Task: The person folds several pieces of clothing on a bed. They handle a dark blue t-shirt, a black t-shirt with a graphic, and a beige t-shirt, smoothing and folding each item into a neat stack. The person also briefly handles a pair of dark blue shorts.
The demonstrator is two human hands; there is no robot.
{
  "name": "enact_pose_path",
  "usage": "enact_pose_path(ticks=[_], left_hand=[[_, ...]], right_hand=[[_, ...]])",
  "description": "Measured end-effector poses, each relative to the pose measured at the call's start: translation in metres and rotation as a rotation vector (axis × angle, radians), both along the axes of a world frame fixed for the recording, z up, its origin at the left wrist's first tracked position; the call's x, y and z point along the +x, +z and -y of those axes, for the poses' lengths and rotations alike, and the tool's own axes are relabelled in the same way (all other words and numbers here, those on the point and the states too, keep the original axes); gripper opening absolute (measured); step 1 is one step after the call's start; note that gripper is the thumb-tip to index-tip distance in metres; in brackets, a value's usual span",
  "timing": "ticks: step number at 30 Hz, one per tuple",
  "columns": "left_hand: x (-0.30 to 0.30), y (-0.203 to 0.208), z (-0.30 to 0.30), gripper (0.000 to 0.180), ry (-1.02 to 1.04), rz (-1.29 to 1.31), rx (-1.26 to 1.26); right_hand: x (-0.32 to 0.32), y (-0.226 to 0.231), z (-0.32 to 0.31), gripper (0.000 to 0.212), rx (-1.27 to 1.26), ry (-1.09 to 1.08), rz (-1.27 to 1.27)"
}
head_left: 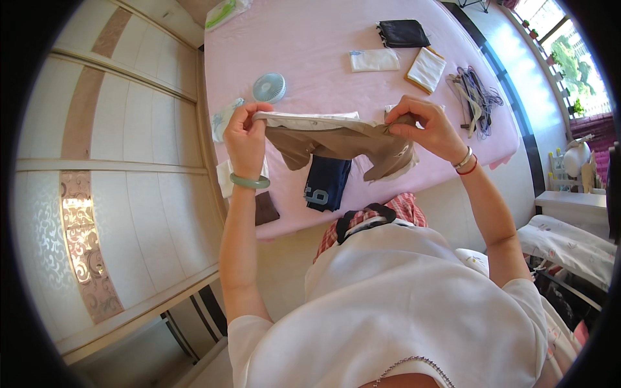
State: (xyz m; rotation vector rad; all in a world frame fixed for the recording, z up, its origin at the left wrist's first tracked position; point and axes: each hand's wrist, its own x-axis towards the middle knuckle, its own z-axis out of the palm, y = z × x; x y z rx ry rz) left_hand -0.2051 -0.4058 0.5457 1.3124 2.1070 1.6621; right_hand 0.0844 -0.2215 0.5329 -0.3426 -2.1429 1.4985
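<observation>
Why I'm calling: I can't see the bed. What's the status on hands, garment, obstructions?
Left hand, right hand: each pinching an end of brown garment. Garment spread between them. Folded navy cloth on bed, partly hidden by it; hands look unobstructed.

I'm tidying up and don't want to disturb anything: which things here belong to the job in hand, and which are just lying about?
In the job:
- brown garment, held by the left hand and right hand
- folded navy cloth on the pink bed, probably

Lying about, seemingly:
- light-blue fan
- hangers

White short-sleeved top (414, 291), green bangle (251, 182), red bracelet (468, 170) (beaded necklace (417, 358), too).
</observation>
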Motion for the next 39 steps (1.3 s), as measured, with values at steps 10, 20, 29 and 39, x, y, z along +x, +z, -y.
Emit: enact_pose_path(ticks=[10,20,29,39], left_hand=[[-0.001,0.028,0.007,0.019,-0.031,0.067,-0.093],[-0.007,0.035,0.008,0.019,-0.002,-0.033,0.097],[0.006,0.068,-0.004,0.021,-0.018,-0.164,0.203],[-0.001,0.085,0.015,0.011,0.027,-0.290,-0.238]], right_hand=[[-0.018,0.006,-0.003,0.011,-0.135,-0.195,-0.290],[-0.025,0.037,0.006,0.012,0.270,-0.197,-0.135],[-0.031,0.024,0.003,0.026,-0.126,0.152,0.049],[-0.048,0.006,-0.004,0.028,0.172,-0.233,-0.326]])
